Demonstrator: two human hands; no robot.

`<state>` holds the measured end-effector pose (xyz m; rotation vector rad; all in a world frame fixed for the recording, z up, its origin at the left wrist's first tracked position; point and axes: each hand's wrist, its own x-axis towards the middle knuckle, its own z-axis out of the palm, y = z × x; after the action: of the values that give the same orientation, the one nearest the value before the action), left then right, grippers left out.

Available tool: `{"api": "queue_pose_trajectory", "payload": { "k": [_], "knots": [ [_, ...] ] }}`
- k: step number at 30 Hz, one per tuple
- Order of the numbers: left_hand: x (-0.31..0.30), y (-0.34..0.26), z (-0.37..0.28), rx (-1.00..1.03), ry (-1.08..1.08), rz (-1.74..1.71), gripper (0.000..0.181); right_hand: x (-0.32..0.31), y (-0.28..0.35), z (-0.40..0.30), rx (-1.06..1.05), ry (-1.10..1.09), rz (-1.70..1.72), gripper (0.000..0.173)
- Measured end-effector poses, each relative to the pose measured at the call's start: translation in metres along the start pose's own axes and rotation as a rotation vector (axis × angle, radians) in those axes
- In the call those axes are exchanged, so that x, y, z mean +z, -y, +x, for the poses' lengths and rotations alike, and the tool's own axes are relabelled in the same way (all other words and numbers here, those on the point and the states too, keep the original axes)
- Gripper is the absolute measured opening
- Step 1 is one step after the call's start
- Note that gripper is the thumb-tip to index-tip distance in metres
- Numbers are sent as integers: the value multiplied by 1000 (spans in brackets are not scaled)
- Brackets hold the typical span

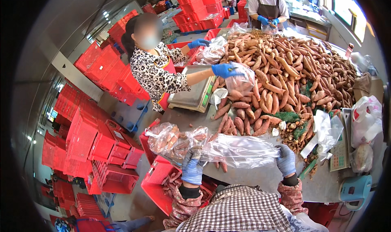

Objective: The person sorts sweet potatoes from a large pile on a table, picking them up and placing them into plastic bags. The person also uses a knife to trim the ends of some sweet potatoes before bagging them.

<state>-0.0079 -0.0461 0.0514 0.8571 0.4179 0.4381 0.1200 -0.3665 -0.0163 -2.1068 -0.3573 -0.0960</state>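
A clear plastic bag (239,149) is stretched sideways above the metal table's near edge, held at both ends. My left hand (193,165), in a blue knitted glove, grips its left end. My right hand (286,160), gloved the same way, grips its right end. The bag looks flat, with no contents visible in it. Beside my left hand lie clear bags filled with sweet potatoes (163,137). Just beyond the stretched bag, loose sweet potatoes (239,125) lie at the edge of a large heap (287,67).
A co-worker in blue gloves (226,70) reaches over a weighing scale (192,91) at left, touching a filled bag. Another co-worker stands beyond the heap. A red crate (162,183) holding sweet potatoes is below left. Empty bags (327,131), trimmings and a blue kettle (354,189) are at right.
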Motion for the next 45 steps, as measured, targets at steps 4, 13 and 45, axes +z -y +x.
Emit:
{"api": "queue_pose_trajectory", "payload": {
  "k": [4, 13, 45],
  "knots": [
    [8, -11, -6, -168, 143, -209, 24, 5, -7, -1, 63, 30, 115, 24],
    [9, 49, -23, -649, 392, -224, 46, -53, -41, -15, 246, 694, -271, 33],
    [-47, 93, -44, -873, 258, 237, 46, 229, 49, 10, 96, 818, -487, 65]
  ]
}}
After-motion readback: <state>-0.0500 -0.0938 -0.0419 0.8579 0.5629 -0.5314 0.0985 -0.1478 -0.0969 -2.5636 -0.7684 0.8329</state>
